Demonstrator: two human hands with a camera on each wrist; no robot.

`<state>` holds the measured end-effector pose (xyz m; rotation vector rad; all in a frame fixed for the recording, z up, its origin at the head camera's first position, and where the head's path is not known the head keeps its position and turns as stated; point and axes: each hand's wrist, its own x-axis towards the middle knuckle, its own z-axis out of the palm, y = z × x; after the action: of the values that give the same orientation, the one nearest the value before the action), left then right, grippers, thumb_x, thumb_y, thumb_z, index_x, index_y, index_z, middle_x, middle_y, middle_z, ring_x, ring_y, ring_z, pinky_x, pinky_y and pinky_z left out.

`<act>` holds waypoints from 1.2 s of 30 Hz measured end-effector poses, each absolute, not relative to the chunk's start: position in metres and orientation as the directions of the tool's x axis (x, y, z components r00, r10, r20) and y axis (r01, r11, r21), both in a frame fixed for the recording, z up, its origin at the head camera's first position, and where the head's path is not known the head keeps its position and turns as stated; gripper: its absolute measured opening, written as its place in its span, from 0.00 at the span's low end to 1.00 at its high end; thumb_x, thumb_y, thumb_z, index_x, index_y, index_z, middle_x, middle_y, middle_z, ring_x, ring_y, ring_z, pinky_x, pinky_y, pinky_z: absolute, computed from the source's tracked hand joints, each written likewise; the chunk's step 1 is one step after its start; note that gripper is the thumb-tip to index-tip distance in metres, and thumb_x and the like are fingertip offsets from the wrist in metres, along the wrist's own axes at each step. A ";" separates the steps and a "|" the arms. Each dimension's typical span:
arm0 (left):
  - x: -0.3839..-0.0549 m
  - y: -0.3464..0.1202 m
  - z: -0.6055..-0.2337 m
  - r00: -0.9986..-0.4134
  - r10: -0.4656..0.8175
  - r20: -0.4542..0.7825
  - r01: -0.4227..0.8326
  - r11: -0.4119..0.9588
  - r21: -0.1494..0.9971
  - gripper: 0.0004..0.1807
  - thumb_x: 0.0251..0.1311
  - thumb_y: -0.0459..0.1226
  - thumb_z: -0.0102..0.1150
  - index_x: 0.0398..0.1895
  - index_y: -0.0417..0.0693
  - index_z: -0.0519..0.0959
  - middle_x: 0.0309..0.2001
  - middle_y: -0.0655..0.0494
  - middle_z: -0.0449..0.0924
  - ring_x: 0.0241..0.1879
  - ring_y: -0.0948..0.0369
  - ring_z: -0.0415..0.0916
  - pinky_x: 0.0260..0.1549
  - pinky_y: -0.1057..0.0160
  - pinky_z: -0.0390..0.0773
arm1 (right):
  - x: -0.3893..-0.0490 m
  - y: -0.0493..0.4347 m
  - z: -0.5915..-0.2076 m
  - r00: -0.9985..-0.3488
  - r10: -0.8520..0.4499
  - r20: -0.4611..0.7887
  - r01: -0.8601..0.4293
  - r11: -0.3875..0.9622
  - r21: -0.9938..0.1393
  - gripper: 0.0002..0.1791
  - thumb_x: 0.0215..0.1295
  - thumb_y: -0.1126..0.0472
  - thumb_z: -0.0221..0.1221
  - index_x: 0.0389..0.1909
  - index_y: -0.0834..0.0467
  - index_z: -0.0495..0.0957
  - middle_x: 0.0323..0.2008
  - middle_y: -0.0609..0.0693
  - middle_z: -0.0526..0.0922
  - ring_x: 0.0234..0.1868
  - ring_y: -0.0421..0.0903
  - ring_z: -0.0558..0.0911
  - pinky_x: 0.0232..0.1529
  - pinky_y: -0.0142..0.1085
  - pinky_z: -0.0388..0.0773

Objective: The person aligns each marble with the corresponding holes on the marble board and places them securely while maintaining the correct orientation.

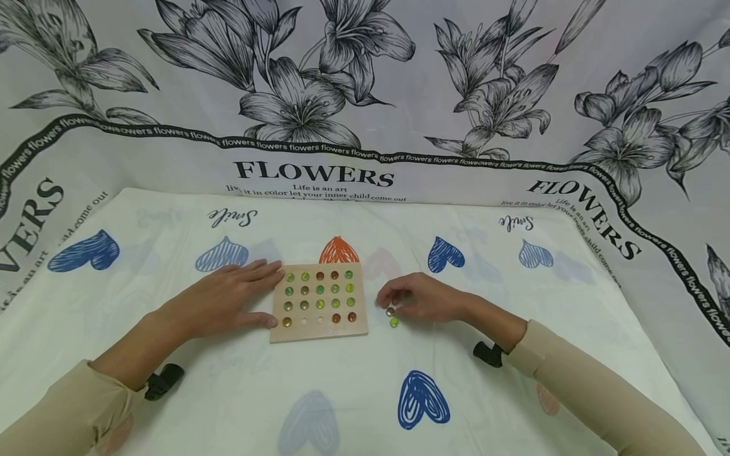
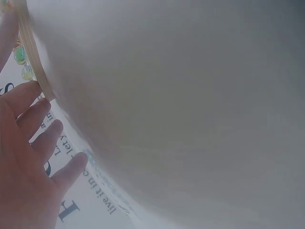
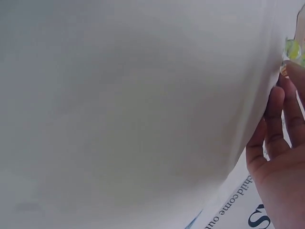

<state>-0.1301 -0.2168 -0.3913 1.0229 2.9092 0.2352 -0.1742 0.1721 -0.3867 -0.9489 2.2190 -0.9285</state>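
A flat wooden board (image 1: 319, 332) lies on the white cloth, with rows of green, yellowish and brown glass marbles in its hollows. Two hollows side by side in its front row hold no marble. My left hand (image 1: 225, 301) rests along the board's left edge, fingers extended at the back corner and thumb at the front corner. To the right of the board, my right hand (image 1: 424, 297) pinches a brownish marble (image 3: 284, 70) between thumb and fingertips. A yellow-green marble (image 1: 394, 322) lies on the cloth just in front of those fingertips.
The white cloth (image 1: 228, 405) is printed with hearts, among them a blue heart (image 1: 423, 399) in front of the right hand. Behind it rises a flower-printed drape (image 1: 410, 107). A black wrist device (image 1: 164, 381) sits under the left wrist, another (image 1: 488, 354) under the right.
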 end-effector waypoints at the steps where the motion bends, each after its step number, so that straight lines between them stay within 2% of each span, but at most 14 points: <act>1: -0.130 -0.217 -0.391 -0.780 0.626 0.005 0.618 0.770 0.159 0.48 0.59 0.68 0.54 0.73 0.45 0.66 0.74 0.49 0.62 0.71 0.44 0.61 0.61 0.35 0.67 | -0.174 0.172 -0.387 -0.601 -0.772 -0.207 -0.396 0.512 -0.763 0.17 0.63 0.72 0.64 0.52 0.56 0.82 0.47 0.44 0.84 0.48 0.41 0.81 0.55 0.34 0.78; 16: -0.131 -0.217 -0.391 -0.780 0.626 0.008 0.619 0.770 0.153 0.49 0.59 0.69 0.54 0.74 0.46 0.65 0.74 0.49 0.63 0.71 0.44 0.62 0.61 0.36 0.68 | -0.173 0.170 -0.389 -0.623 -0.759 -0.189 -0.405 0.520 -0.752 0.17 0.64 0.72 0.63 0.51 0.55 0.83 0.43 0.42 0.84 0.46 0.41 0.80 0.53 0.33 0.79; 21: -0.131 -0.216 -0.392 -0.782 0.624 0.002 0.616 0.772 0.158 0.49 0.58 0.69 0.54 0.74 0.46 0.66 0.74 0.49 0.63 0.71 0.43 0.62 0.61 0.35 0.68 | -0.173 0.167 -0.389 -0.632 -0.756 -0.171 -0.423 0.521 -0.741 0.17 0.64 0.71 0.62 0.52 0.54 0.82 0.46 0.43 0.84 0.47 0.40 0.80 0.54 0.32 0.78; 29: -0.130 -0.216 -0.391 -0.785 0.619 -0.007 0.610 0.776 0.163 0.49 0.58 0.69 0.54 0.74 0.47 0.66 0.74 0.49 0.63 0.71 0.43 0.61 0.61 0.35 0.67 | -0.173 0.154 -0.384 -0.654 -0.753 -0.071 -0.477 0.483 -0.734 0.14 0.65 0.71 0.61 0.50 0.57 0.83 0.46 0.46 0.85 0.46 0.41 0.79 0.50 0.37 0.79; 36: -0.131 -0.217 -0.392 -0.791 0.612 -0.009 0.602 0.781 0.164 0.49 0.58 0.70 0.53 0.74 0.48 0.65 0.74 0.50 0.62 0.71 0.43 0.61 0.62 0.35 0.67 | -0.170 0.137 -0.384 -0.637 -0.771 -0.008 -0.502 0.422 -0.755 0.14 0.65 0.70 0.62 0.50 0.57 0.82 0.44 0.45 0.85 0.45 0.40 0.79 0.49 0.37 0.78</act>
<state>-0.1306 -0.2171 -0.3917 0.9911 2.9066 0.2360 -0.1700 0.1372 -0.3837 -1.0916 2.3286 -1.0558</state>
